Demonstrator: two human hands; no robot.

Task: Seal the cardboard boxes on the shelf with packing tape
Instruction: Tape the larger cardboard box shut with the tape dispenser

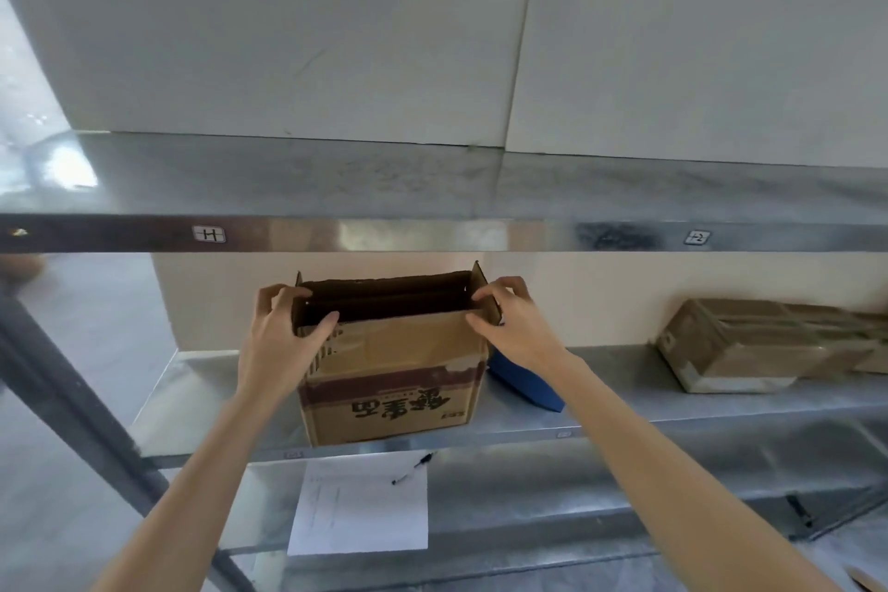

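Observation:
An open cardboard box (391,380) with upside-down red print stands on the middle metal shelf (624,404), its top flaps upright. My left hand (278,337) grips the box's upper left edge, thumb on the front flap. My right hand (511,322) grips the upper right edge and side flap. A blue object (526,382) lies behind the box on its right, partly hidden. No tape roll is in sight.
Flat taped cardboard boxes (749,346) lie at the shelf's right end. The upper shelf (432,188) hangs close above the open box. On the lower shelf lie a white paper sheet (360,510) and a pen (411,469). A dark upright post (72,404) stands at left.

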